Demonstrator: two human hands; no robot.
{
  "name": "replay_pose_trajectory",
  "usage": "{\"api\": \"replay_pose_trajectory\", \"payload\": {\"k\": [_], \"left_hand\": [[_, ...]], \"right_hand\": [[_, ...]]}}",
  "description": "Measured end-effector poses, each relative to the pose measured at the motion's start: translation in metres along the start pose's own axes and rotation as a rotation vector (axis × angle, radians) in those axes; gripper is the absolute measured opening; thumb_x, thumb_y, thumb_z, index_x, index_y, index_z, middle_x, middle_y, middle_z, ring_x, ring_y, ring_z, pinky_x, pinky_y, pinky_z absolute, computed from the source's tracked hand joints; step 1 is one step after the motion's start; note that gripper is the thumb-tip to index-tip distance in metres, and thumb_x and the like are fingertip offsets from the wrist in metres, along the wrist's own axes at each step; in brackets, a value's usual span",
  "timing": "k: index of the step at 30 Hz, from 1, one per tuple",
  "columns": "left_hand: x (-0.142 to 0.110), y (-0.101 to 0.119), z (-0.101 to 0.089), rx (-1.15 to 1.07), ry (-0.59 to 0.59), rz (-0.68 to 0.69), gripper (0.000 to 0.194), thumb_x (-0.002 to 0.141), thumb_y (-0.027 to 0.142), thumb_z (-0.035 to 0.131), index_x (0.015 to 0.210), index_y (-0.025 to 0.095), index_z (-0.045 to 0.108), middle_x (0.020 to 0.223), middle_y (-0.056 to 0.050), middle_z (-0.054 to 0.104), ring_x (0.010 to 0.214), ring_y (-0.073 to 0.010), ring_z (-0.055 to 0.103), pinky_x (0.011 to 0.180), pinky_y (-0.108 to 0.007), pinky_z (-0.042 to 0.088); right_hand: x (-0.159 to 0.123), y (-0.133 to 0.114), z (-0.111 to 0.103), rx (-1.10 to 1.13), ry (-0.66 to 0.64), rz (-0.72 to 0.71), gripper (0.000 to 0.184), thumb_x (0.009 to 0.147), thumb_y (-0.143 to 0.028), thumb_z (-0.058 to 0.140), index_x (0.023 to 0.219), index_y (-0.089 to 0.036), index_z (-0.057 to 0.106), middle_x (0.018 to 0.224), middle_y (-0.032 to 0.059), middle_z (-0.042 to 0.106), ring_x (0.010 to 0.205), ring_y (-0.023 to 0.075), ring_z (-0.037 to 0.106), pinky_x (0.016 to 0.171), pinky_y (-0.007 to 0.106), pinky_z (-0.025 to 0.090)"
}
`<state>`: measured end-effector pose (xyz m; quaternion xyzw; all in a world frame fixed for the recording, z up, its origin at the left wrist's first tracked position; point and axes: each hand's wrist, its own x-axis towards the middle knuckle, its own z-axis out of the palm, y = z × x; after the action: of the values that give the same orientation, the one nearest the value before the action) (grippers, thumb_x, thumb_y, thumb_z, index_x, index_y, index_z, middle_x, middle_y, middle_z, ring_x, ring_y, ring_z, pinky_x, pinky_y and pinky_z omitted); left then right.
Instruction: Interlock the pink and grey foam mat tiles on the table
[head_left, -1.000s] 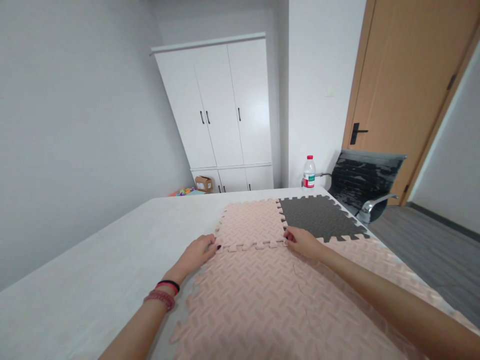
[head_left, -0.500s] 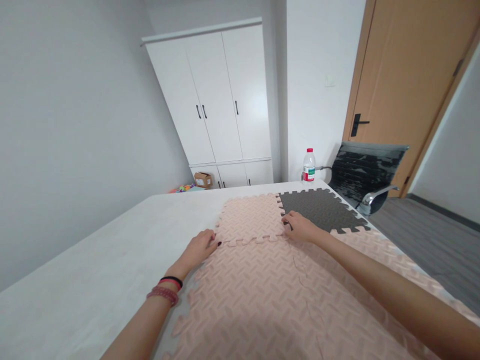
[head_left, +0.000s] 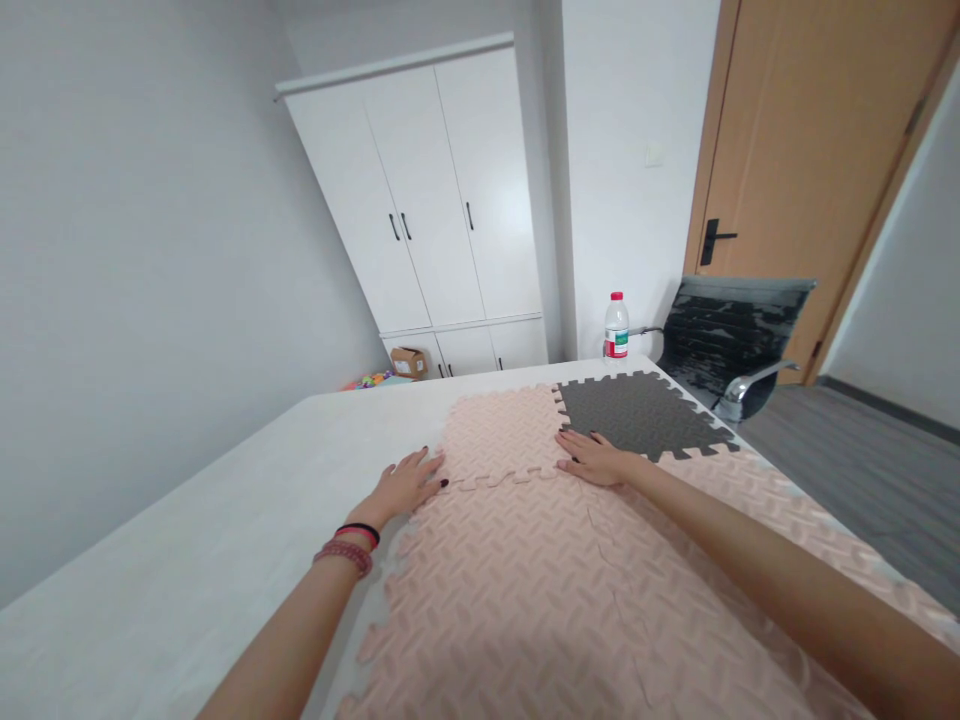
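Observation:
Interlocking foam mat tiles lie on a white table (head_left: 225,520). My left hand (head_left: 405,485) rests with spread fingers at the left edge of the far pink foam tile (head_left: 499,430), its thumb near the seam with the nearer pink foam tile (head_left: 495,580). My right hand (head_left: 592,458) lies flat, fingers stretched out, over the corner where the pink tiles and the dark grey foam tile (head_left: 641,415) come together. It covers part of that joint. Neither hand holds anything.
A bottle with a red cap (head_left: 616,325) stands at the table's far edge. Beyond the right side is a black chair (head_left: 731,340) with a metal armrest. A cardboard box (head_left: 409,362) and colourful items sit behind the table, before a white cabinet (head_left: 457,200).
The fingers of both hands, bent before, have straightened and spread. My right hand has flattened onto the tiles at the corner joint. The tiles look about the same.

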<state>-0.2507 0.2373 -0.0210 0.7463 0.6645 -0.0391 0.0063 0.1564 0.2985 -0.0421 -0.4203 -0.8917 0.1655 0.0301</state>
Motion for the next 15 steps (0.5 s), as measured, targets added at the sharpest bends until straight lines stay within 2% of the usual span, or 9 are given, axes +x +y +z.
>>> {"api": "replay_pose_trajectory", "payload": {"k": [5,8,11,13,15], "left_hand": [[0.016,0.014,-0.016,0.019,-0.016,0.054,0.061,0.087,0.052,0.045,0.136,0.017,0.042,0.146,-0.013,0.039,0.133,-0.0263,0.038,0.109,-0.05,0.03],[0.022,0.032,-0.013,0.021,-0.021,0.109,0.054,0.092,0.048,0.032,0.139,0.021,0.038,0.148,-0.009,0.038,0.135,-0.0227,0.036,0.109,-0.047,0.03],[0.02,0.046,-0.003,0.035,-0.021,0.156,0.055,0.094,0.046,0.019,0.145,0.027,0.027,0.153,-0.005,0.029,0.139,-0.0226,0.029,0.109,-0.049,0.029],[0.016,0.051,0.001,0.051,0.002,0.18,0.056,0.094,0.046,0.015,0.146,0.028,0.022,0.154,-0.004,0.024,0.141,-0.0229,0.025,0.109,-0.05,0.028],[0.013,0.055,0.002,0.072,0.026,0.198,0.056,0.094,0.045,0.015,0.146,0.026,0.024,0.154,-0.005,0.026,0.14,-0.023,0.025,0.11,-0.05,0.025]], "right_hand": [[0.003,0.001,-0.005,0.009,-0.054,0.006,0.076,0.089,-0.062,0.011,0.15,-0.017,0.009,0.156,0.0067,0.007,0.143,0.0215,0.004,0.114,0.052,0.002],[0.002,0.005,-0.009,0.024,-0.086,-0.011,0.071,0.091,-0.058,0.016,0.15,-0.019,0.012,0.155,0.0046,0.01,0.143,0.0196,0.006,0.115,0.05,0.004],[0.001,0.009,-0.01,0.013,-0.079,-0.033,0.071,0.09,-0.06,0.019,0.15,-0.022,0.013,0.155,0.0031,0.012,0.143,0.0197,0.007,0.115,0.05,0.005],[-0.001,0.009,-0.009,-0.011,-0.051,-0.035,0.07,0.09,-0.062,0.018,0.149,-0.024,0.014,0.156,0.0032,0.012,0.143,0.0213,0.008,0.114,0.053,0.005],[-0.003,0.008,-0.007,-0.037,-0.028,-0.027,0.069,0.091,-0.062,0.016,0.149,-0.026,0.014,0.156,0.0042,0.012,0.143,0.0226,0.008,0.112,0.056,0.006]]}}
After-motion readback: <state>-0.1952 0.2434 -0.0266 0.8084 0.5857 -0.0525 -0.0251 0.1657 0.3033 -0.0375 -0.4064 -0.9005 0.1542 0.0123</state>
